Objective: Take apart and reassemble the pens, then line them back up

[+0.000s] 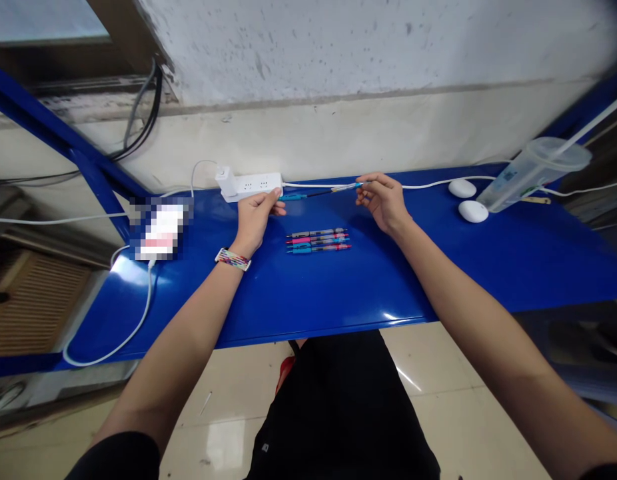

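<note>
My left hand [258, 212] pinches the blue grip end of a pen barrel [294, 197] above the blue table. A thin dark refill [321, 193] extends rightward from that barrel. My right hand [383, 199] has its fingertips closed on a small blue-tipped clear part at the other end. Below and between my hands, several pens lie side by side: a grey one [316, 233], a pink one [316, 239] and a blue one with a red end [318, 249].
A white power strip [258, 185] stands by the wall. On the left lies a blurred phone [161, 230] with a white cable. Two white oval cases [473, 211] and a tilted clear cup [518, 177] with a straw are at the right. The table's front edge [328, 335] is near my body.
</note>
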A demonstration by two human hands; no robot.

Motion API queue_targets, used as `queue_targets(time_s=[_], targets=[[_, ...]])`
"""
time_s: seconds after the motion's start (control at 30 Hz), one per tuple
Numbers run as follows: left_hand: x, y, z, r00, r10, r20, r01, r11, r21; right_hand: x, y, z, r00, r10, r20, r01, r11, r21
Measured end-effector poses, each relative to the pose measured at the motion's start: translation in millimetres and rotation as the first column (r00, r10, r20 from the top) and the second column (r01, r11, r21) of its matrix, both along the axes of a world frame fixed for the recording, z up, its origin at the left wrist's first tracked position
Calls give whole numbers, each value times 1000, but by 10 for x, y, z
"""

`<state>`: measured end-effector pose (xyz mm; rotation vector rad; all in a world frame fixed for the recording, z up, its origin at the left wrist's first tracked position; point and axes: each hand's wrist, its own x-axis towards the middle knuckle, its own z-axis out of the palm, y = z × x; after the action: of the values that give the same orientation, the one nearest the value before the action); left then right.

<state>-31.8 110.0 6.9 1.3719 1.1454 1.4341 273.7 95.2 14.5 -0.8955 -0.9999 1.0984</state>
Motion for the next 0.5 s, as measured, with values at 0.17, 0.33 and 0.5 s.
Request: queue_targets(time_s=[0.17,0.33,0.5], targets=[[-7,16,-28,998,9,-69,-9,1000,8,-5,-15,12,1000,12,9,-12,1000,3],[-9,25,-51,995,-6,-96,7,1000,15,-21,-35,28,1000,17,-12,-17,1000,7],[0,18,-37,996,9,-89,-8,1000,10,-15,-33,21,1000,28,7,-28,1000,7]])
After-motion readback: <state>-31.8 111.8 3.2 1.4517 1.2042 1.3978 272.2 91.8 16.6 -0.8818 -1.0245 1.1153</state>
